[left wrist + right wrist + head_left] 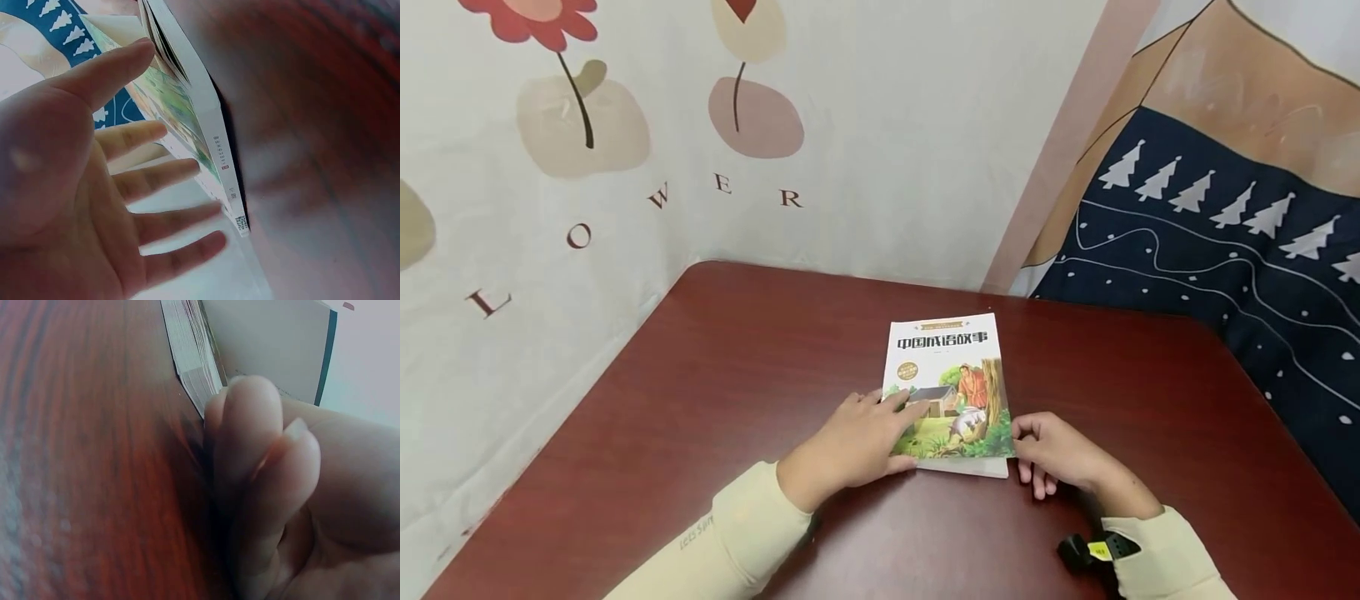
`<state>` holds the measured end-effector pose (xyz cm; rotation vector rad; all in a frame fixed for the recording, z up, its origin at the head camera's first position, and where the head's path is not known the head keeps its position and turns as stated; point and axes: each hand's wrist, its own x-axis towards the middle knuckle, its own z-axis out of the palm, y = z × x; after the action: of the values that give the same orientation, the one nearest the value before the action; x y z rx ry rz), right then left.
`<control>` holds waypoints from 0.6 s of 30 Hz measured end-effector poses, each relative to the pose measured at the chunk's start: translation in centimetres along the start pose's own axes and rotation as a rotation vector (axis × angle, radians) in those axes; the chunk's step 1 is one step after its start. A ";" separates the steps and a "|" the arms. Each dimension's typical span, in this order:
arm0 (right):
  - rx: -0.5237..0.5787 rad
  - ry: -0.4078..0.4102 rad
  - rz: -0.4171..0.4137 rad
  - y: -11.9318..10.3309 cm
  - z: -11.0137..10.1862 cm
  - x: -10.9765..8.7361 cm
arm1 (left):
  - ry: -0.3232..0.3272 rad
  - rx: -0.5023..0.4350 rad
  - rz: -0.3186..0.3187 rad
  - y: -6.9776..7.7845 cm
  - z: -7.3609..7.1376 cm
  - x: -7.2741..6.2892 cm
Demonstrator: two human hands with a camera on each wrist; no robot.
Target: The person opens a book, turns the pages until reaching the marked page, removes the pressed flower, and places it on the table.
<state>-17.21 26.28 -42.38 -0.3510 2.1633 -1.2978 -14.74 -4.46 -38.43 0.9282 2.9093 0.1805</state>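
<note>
In the head view, the left hand [861, 437] lies with its fingers spread over the lower left part of a Chinese idiom storybook [943, 354], its thumb near the near edge. The right hand [1052, 454] pinches the front cover [936, 446] at its near right corner, the other fingers bent below. The storybook rests right of centre on a glossy reddish-brown table [737, 375], and white pages [966, 467] show under the cover at the near side. Both arms wear pale yellow sleeves [745, 525]; a black wrist device [1078, 552] with a yellow label sits at the right cuff. Behind the table hangs a white sheet [887, 108] printed with flowers and the letters L, O, W, E, R; at the far right is a navy panel [1247, 283] with white trees.

In the left wrist view, the left hand is open-palmed, fingers apart and nearly straight, reaching over the cover beside the printed spine [219, 144]. How firmly it presses cannot be told.

In the right wrist view, the right hand's fingers are curled close together near the page edges. The cover stands lifted away from the pages, its pale inside bordered by a dark teal strip [328, 356].
</note>
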 end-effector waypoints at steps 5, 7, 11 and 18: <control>0.025 -0.008 0.000 -0.1 0.0 0.0 | 0.050 0.016 0.111 -0.3 -0.1 0.2; 0.025 -0.013 0.002 -0.1 0.0 0.1 | 0.069 0.020 0.154 -0.4 -0.2 0.2; 0.019 0.000 0.017 -0.5 -0.1 0.2 | 0.094 0.010 0.201 -0.6 -0.7 0.5; -0.005 0.030 0.051 -0.8 0.0 0.4 | 0.146 -0.034 0.244 -0.9 -1.3 0.6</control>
<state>-17.57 25.75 -41.84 -0.2780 2.1865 -1.2765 -15.87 -4.90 -37.30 1.3160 2.9016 0.3252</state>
